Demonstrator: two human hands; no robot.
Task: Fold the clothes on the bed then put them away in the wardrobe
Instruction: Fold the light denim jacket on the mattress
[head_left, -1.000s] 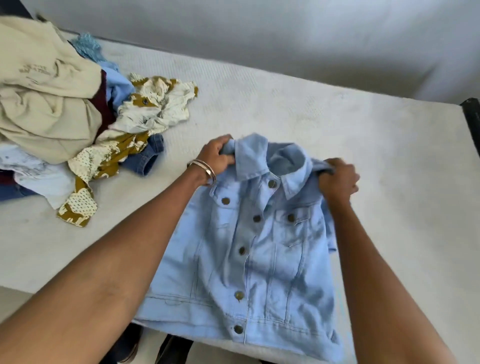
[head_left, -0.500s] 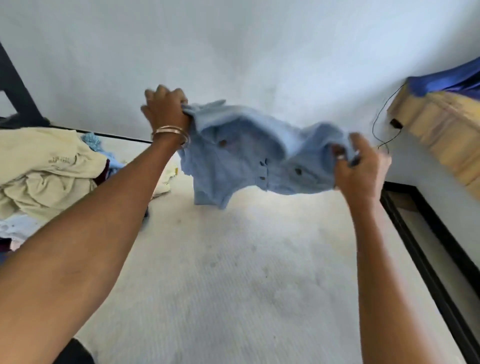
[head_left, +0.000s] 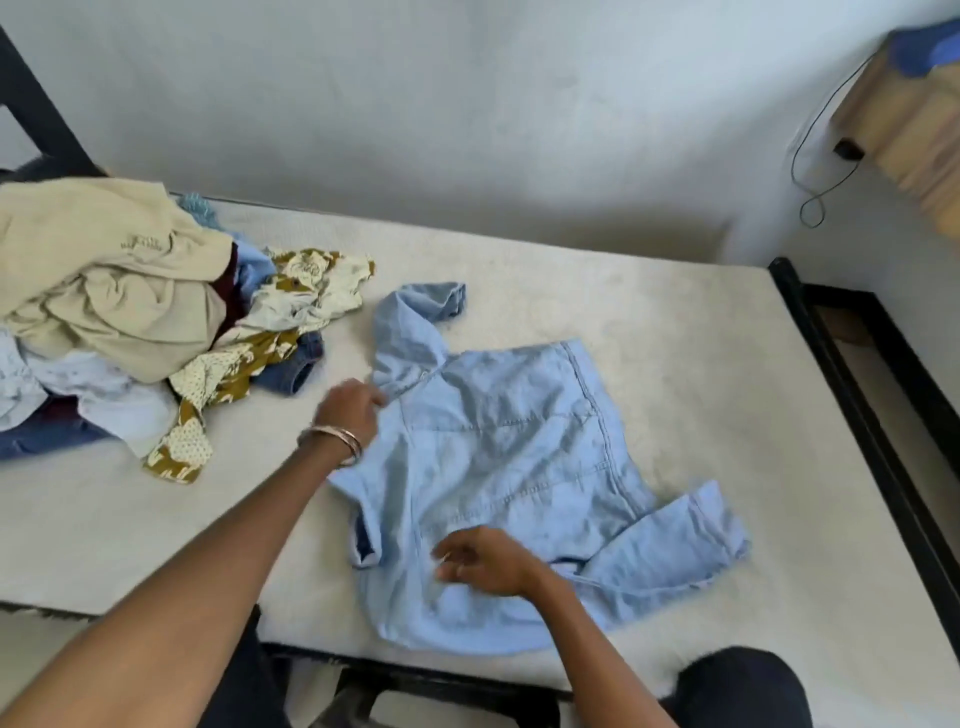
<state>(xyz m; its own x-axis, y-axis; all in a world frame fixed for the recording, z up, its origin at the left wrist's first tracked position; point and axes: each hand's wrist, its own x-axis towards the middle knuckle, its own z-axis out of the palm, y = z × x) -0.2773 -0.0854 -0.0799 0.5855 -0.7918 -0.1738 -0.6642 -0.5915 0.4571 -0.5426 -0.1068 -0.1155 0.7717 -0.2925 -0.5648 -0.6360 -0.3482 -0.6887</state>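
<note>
The light blue jacket (head_left: 509, 467) lay back-up at the centre of the bed (head_left: 649, 322), spread flat, probably for folding. The left hand (head_left: 348, 410) pinched its left shoulder seam to keep it stretched; the right hand (head_left: 480, 564) rested on the lower edge, fingers loosely spread, gripping nothing. A pile of unfolded clothes (head_left: 119, 317) waited upper left.
</note>
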